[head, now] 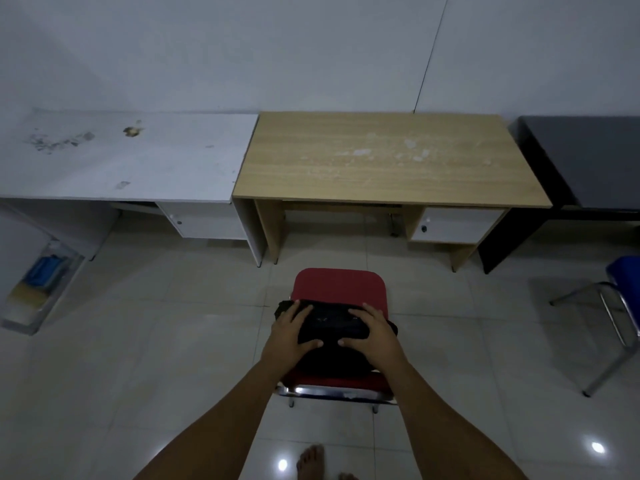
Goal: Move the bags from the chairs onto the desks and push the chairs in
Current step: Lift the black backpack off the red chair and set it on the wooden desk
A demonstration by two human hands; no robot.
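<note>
A black bag lies on the seat of a red chair that stands on the floor in front of the wooden desk. My left hand grips the bag's left side and my right hand grips its right side, thumbs across its near face. The chair's near edge and chrome frame show below my wrists. A blue chair with a chrome frame stands at the right edge, partly cut off, in front of the dark grey desk.
A white, stained desk stands left of the wooden one, all three against the wall. A clear box with blue items sits on the floor at the left. Glossy tiled floor lies around the chair; my bare feet are at the bottom.
</note>
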